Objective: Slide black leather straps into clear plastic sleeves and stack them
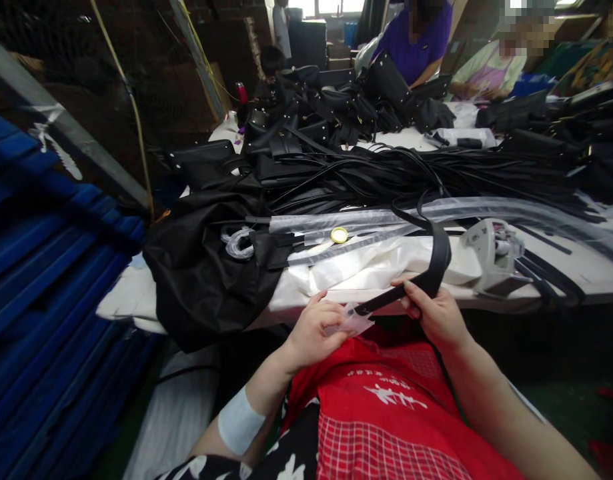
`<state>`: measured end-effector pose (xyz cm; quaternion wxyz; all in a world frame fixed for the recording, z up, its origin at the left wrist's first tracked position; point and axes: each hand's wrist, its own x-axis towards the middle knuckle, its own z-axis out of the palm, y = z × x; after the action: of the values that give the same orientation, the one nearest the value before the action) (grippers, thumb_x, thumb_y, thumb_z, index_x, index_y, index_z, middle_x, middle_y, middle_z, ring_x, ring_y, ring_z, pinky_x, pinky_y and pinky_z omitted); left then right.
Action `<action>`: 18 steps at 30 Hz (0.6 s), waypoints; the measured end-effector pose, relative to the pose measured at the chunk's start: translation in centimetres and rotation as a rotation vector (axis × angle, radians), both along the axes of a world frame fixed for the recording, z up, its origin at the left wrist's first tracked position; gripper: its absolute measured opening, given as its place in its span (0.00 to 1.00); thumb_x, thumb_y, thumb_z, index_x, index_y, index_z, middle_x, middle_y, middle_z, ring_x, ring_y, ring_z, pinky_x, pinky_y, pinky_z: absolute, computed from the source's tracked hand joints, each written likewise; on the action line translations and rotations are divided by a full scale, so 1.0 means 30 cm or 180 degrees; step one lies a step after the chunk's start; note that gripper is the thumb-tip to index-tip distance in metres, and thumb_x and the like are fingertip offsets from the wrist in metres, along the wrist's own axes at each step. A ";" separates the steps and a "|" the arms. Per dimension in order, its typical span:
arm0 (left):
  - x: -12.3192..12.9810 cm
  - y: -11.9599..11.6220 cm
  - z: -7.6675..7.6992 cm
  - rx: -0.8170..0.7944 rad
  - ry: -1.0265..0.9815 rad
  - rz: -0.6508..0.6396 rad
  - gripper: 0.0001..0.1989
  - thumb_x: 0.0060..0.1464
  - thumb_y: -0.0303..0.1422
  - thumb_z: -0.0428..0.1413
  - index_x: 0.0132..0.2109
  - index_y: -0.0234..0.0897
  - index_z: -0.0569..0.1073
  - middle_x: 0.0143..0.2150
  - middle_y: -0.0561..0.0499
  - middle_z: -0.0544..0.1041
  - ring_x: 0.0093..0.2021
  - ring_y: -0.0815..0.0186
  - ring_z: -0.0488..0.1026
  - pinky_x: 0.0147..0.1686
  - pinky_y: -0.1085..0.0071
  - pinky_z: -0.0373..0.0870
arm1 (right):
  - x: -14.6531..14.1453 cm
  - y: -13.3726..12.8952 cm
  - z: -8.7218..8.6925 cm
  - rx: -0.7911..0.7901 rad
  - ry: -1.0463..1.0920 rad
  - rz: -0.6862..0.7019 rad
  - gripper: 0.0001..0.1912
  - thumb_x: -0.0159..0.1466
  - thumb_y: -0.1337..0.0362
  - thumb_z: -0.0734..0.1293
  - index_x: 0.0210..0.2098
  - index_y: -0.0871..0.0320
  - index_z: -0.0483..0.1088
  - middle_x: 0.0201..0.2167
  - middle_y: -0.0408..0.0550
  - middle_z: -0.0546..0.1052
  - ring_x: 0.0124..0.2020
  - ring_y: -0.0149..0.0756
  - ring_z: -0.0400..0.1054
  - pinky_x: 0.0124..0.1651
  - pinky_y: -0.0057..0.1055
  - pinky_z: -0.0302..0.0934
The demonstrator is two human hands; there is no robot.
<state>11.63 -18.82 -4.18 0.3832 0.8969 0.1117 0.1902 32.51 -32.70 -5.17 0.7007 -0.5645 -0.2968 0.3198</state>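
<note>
My left hand (321, 328) pinches a small clear plastic sleeve (359, 323) at the end of a black strap. My right hand (435, 312) grips that black strap (439, 257) a little farther along, thumb on top. The strap's end points into the sleeve, and the rest loops up and back over the table. Behind my hands lies white sheeting (376, 263). A yellow-rimmed round item (339, 235) rests on long strips in clear plastic (306, 223).
A white tape dispenser (493, 257) stands right of my hands. Black fabric (211, 267) hangs over the table's left edge. Black straps (376, 177) and bags (331, 107) are piled behind. Blue slats (51, 287) stand left. Several people are across the table, one in purple (419, 43).
</note>
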 end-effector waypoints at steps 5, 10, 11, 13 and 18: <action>0.017 0.021 -0.010 -0.0245 0.0069 -0.0099 0.04 0.54 0.30 0.58 0.34 0.39 0.79 0.36 0.52 0.81 0.40 0.65 0.78 0.65 0.57 0.50 | -0.002 0.008 -0.012 0.0005 0.0274 0.0089 0.16 0.61 0.52 0.71 0.40 0.58 0.77 0.17 0.39 0.68 0.16 0.21 0.55 0.17 0.20 0.49; 0.035 0.027 -0.020 -0.0534 -0.0022 -0.0261 0.04 0.54 0.29 0.59 0.34 0.38 0.80 0.36 0.50 0.82 0.39 0.64 0.77 0.62 0.58 0.56 | 0.001 0.011 -0.003 0.0016 0.0358 0.0099 0.16 0.61 0.51 0.71 0.40 0.58 0.77 0.17 0.38 0.68 0.15 0.21 0.54 0.17 0.20 0.49; 0.041 0.021 -0.018 -0.0662 -0.0075 -0.0314 0.05 0.55 0.30 0.59 0.35 0.37 0.80 0.36 0.50 0.82 0.39 0.64 0.77 0.60 0.59 0.58 | -0.006 0.015 -0.004 -0.0010 0.0368 0.0133 0.17 0.61 0.51 0.71 0.40 0.58 0.77 0.17 0.38 0.68 0.15 0.21 0.53 0.18 0.20 0.48; 0.056 0.005 -0.013 -0.0987 -0.0183 -0.0400 0.06 0.56 0.31 0.59 0.35 0.36 0.81 0.38 0.47 0.82 0.39 0.63 0.77 0.53 0.64 0.66 | -0.034 0.028 -0.011 -0.0060 0.0378 0.0243 0.17 0.61 0.50 0.71 0.39 0.58 0.77 0.17 0.38 0.67 0.15 0.22 0.53 0.18 0.21 0.48; 0.083 -0.018 -0.024 -0.1320 -0.0227 -0.0287 0.08 0.56 0.33 0.59 0.35 0.34 0.81 0.35 0.46 0.80 0.35 0.64 0.75 0.37 0.71 0.69 | -0.099 0.065 -0.036 -0.0464 -0.0188 0.0792 0.23 0.64 0.44 0.64 0.36 0.57 0.77 0.15 0.39 0.67 0.18 0.29 0.59 0.22 0.27 0.56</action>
<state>14.12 -19.35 -4.89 0.5713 0.7957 0.0946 0.1774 29.54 -30.75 -6.27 0.6038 -0.5819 -0.3609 0.4082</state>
